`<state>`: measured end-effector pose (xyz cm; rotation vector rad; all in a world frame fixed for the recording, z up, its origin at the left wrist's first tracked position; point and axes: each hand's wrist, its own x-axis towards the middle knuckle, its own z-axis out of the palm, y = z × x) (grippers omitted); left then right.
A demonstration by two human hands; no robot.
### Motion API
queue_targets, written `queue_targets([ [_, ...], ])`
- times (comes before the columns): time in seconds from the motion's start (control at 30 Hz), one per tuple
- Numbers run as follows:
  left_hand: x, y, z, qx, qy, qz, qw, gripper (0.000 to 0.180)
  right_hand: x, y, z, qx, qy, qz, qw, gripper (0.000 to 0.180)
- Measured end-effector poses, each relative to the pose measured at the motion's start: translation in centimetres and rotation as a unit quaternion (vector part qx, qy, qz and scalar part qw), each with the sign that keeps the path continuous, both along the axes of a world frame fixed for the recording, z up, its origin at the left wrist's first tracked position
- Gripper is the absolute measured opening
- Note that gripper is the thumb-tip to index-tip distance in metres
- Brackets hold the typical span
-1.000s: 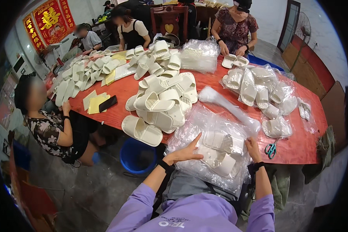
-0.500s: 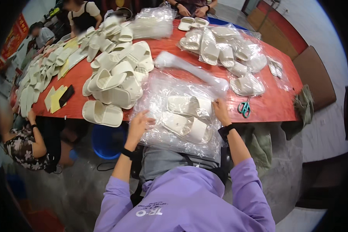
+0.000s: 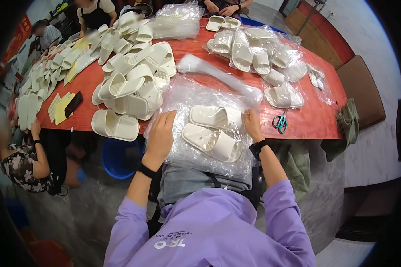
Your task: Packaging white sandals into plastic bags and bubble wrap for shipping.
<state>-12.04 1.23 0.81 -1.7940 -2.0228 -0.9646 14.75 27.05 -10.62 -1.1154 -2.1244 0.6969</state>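
1. The pair of cream slippers [image 3: 214, 132] lies side by side at the centre of the frame, on a stack of clear plastic bags [image 3: 200, 158] that overhangs the near edge of the table.
2. The left hand [image 3: 161, 133] rests flat on the plastic at the left of the pair, fingers pointing up the frame and spread loosely; it grasps nothing that can be seen.
3. The right hand [image 3: 252, 124] sits at the right end of the upper slipper, fingers curled down onto the plastic; whether it pinches the film or only presses it cannot be told.
4. The red table [image 3: 314, 118] is long and runs from the upper left of the frame to the right of centre.
5. A heap of loose cream slippers [image 3: 136, 84] stands just left of the hands, with one flat pair [image 3: 115, 125] at the near edge.
6. Bagged slippers [image 3: 258, 55] crowd the upper centre and upper right, and a long twisted roll of clear film [image 3: 218, 76] lies between the two piles.
7. Teal-handled scissors [image 3: 279, 122] lie right of the right hand, near the table's edge.
8. A blue bucket [image 3: 118, 156] stands under the table, on a grey floor.
9. Other people sit along the left side and far end.
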Motion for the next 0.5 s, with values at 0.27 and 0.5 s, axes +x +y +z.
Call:
queue_targets([
  [0.27, -6.3, 2.9, -8.6, -0.265, -0.311, -0.026, 0.912, 0.026, -0.1, -4.1, 6.2, 0.112, 0.021, 0.04, 0.993, 0.044],
  [0.5, -7.5, 3.7, -8.1, -0.378, -0.265, -0.135, 0.877, 0.02, 0.0, -7.5, 1.6, 0.007, -0.084, 0.124, 0.989, 0.064],
])
